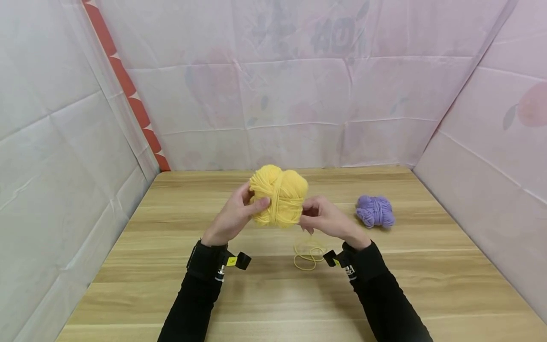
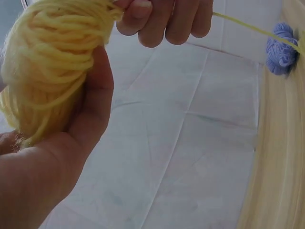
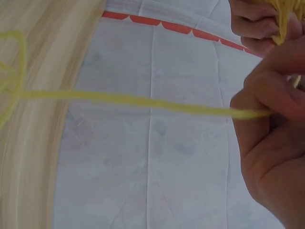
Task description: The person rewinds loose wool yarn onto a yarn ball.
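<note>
A yellow yarn skein (image 1: 278, 195), with strands wrapped around its middle, is held up above the table by my left hand (image 1: 234, 213). The left thumb lies across its near face, and the left wrist view shows fingers curled around it. At the skein's right side, my right hand (image 1: 326, 218) pinches a yellow strand (image 3: 143, 101) between curled fingers. From that hand the strand runs down to loose loops of yarn (image 1: 304, 269) lying on the table. Part of the right fingertips is hidden behind the skein in the head view.
A purple yarn skein (image 1: 375, 211) lies on the wooden table (image 1: 141, 266), to the right of my right hand. Pale patterned sheets (image 1: 290, 95) hang at the back and both sides. A red scalloped strip (image 1: 128, 85) runs down the back left corner.
</note>
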Demonstrator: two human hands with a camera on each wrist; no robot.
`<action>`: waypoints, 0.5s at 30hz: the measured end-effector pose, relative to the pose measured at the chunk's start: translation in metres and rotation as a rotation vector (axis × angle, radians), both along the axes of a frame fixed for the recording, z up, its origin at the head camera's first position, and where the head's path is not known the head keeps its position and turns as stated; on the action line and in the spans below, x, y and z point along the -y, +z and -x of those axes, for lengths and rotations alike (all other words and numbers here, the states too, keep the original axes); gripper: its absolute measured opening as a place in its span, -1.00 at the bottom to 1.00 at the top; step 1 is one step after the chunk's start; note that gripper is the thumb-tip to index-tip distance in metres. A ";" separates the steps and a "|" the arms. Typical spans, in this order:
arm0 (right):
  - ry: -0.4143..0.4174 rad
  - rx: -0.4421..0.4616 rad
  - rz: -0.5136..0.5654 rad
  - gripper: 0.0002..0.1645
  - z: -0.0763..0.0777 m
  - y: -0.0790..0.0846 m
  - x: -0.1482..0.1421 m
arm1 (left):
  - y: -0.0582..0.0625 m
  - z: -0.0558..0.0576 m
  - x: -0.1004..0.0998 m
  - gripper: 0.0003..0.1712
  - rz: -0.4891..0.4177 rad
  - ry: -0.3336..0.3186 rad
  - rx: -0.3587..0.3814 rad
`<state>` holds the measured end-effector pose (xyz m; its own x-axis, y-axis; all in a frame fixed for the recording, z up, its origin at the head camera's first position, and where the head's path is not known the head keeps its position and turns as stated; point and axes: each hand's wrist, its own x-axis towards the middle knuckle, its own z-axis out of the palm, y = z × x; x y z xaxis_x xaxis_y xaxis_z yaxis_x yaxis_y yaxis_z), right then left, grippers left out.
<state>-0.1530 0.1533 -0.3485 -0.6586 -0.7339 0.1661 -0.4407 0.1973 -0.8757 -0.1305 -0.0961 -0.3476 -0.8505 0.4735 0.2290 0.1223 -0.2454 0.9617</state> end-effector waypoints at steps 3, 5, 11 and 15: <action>0.037 0.006 -0.030 -0.84 0.000 0.001 -0.002 | 0.000 -0.001 0.001 -0.34 0.028 -0.011 0.004; 0.062 0.020 -0.049 -0.85 0.001 0.002 -0.004 | 0.000 -0.002 0.001 -0.30 0.037 -0.016 0.003; 0.130 0.053 -0.084 -0.87 0.001 0.005 -0.009 | 0.000 -0.002 0.001 -0.20 0.034 -0.056 -0.015; 0.138 0.039 -0.087 -0.86 0.003 0.006 -0.013 | 0.000 -0.004 0.002 -0.19 0.042 -0.100 -0.036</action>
<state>-0.1556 0.1660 -0.3423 -0.5554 -0.8283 0.0740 -0.4348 0.2134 -0.8749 -0.1268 -0.0982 -0.3474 -0.7899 0.5657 0.2368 0.1342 -0.2173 0.9668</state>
